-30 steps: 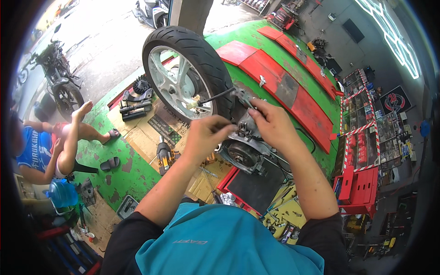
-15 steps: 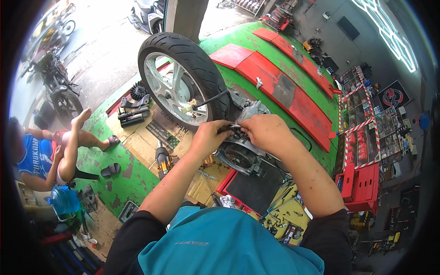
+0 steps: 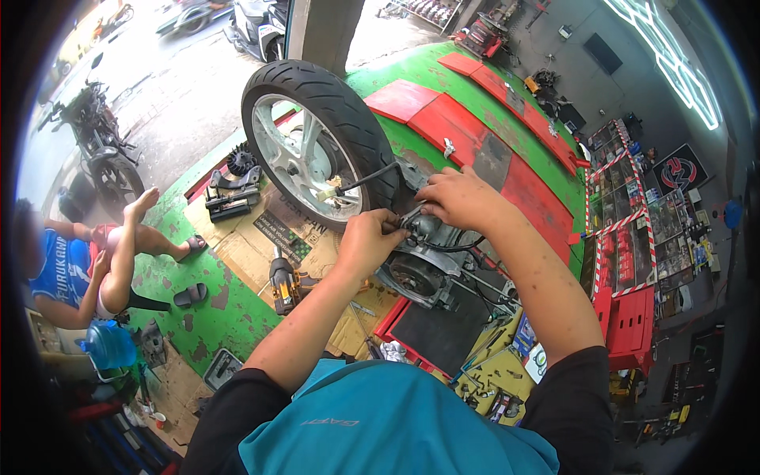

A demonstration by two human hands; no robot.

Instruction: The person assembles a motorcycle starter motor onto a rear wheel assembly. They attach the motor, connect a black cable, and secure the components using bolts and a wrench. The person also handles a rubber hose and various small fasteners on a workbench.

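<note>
My left hand [image 3: 370, 242] is closed in a pinch at the top of a scooter engine [image 3: 416, 277], near its grey metal casing. Just right of it, my right hand [image 3: 461, 201] has its fingers pinched around a small metal part, whose exact kind is too small to tell. Both sets of fingertips nearly meet above the engine. Beyond them a rear wheel [image 3: 317, 146] with a black tyre and white spokes stands upright, joined to the engine. A black hose [image 3: 368, 176] crosses in front of its rim.
A yellow-and-black power drill [image 3: 283, 283] lies on cardboard [image 3: 229, 218] to the left. Small parts lie on a yellow surface [image 3: 507, 368] at the near right, beside a black mat [image 3: 439, 332]. Red ramps [image 3: 475, 131] stretch behind. A person [image 3: 71, 265] sits at the left.
My right hand has shifted away from me and up, uncovering more of the engine's top. The left hand has moved slightly. A motorcycle has come into view on the street.
</note>
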